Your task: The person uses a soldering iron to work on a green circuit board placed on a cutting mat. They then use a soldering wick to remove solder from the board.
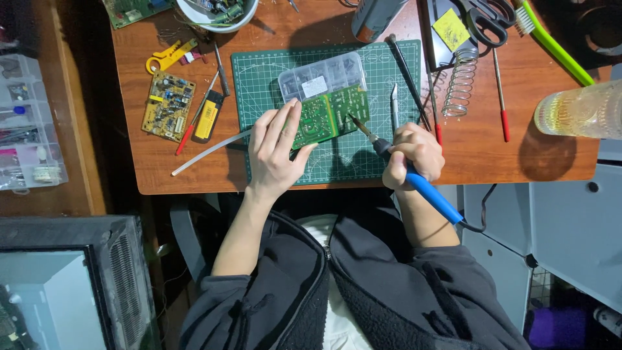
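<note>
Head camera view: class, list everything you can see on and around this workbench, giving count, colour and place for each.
green circuit board: 1, green, on the mat, under the left hand
cutting mat: 1, dark green, desk centre
soldering iron: 1, blue handle, in the right hand, tip at the green board
parts box: 1, clear, behind the green board
yellow circuit board: 1, left of the mat
coiled spring stand: 1, silver, right of the mat
scissors: 1, black, top right
glass: 1, clear yellowish, right edge
left hand: 1
right hand: 1
</note>
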